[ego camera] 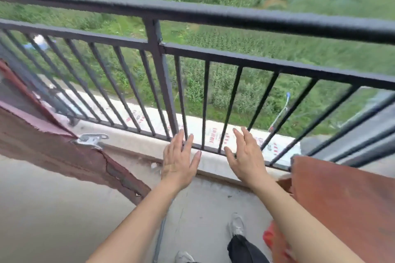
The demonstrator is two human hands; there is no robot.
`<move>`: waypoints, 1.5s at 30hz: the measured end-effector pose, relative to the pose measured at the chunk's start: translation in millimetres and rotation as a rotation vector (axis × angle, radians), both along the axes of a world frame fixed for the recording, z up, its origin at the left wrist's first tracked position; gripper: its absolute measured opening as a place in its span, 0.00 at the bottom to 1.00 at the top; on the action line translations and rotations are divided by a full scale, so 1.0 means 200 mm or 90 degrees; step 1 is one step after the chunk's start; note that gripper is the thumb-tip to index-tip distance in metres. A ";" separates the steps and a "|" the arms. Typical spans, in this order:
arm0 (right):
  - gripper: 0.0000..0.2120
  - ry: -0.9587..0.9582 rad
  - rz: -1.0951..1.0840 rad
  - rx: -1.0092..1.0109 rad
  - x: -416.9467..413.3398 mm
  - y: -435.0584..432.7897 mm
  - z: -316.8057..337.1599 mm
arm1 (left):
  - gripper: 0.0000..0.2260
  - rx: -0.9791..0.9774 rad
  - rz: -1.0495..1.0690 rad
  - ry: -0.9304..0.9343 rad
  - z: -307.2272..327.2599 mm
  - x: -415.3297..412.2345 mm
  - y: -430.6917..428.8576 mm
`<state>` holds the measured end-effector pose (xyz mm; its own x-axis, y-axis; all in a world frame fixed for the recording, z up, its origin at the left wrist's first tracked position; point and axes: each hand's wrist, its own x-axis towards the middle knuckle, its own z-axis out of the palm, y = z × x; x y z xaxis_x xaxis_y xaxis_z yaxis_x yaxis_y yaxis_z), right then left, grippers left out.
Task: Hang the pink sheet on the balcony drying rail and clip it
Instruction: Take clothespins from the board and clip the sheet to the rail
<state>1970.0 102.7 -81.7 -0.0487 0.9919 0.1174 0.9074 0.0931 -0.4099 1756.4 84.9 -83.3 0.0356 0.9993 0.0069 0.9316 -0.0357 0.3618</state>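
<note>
With both my left hand point(179, 162) and right hand point(245, 156) spread empty before the railing point(213, 14), I judge fetching the unseen sheet comes next.

High balcony in daylight: dark metal railing point(192, 15) with vertical bars above a grey concrete floor point(53, 209), worn red door point(64, 151) at left, green field point(235, 53) far below.

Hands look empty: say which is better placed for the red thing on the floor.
Right, likely: the red thing lies on the right hand's side; the left hand would have to cross over.
</note>
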 end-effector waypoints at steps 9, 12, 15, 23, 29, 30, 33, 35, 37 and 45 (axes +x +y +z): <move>0.33 -0.036 -0.436 -0.134 0.76 -0.85 -0.13 | 0.29 -0.055 -0.405 0.001 -0.08 0.94 -0.10; 0.34 0.000 -0.561 -0.224 0.92 -1.18 -0.20 | 0.29 -0.086 -0.518 0.048 -0.09 1.19 -0.25; 0.34 0.052 -0.668 -0.303 1.01 -1.49 -0.29 | 0.29 -0.134 -0.619 0.104 -0.16 1.36 -0.44; 0.33 0.153 -0.839 -0.457 1.09 -2.09 -0.57 | 0.28 -0.259 -0.791 0.232 -0.43 1.74 -0.92; 0.33 0.221 -1.041 -0.490 1.13 -2.43 -0.68 | 0.28 -0.340 -0.911 0.326 -0.65 1.97 -1.28; 0.32 0.228 -1.077 -0.485 1.13 -2.48 -0.70 | 0.28 -0.348 -0.931 0.348 -0.69 1.99 -1.33; 0.32 0.258 -1.151 -0.503 1.11 -2.60 -0.76 | 0.28 -0.377 -0.971 0.422 -0.80 2.04 -1.43; 0.31 0.267 -1.182 -0.511 1.09 -2.65 -0.81 | 0.28 -0.375 -0.980 0.467 -0.83 2.04 -1.46; 0.27 0.263 -1.175 -0.492 1.09 -2.66 -0.84 | 0.28 -0.363 -0.988 0.501 -0.85 2.04 -1.47; 0.28 0.302 -1.052 -0.354 1.24 -2.45 -0.80 | 0.27 -0.398 -0.837 0.432 -0.70 2.10 -1.31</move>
<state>2217.4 -386.3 -241.1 0.8595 -0.0994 -0.5014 -0.2797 -0.9125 -0.2986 2177.1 -176.3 -222.9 0.6574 0.1146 -0.7448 0.3621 -0.9148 0.1788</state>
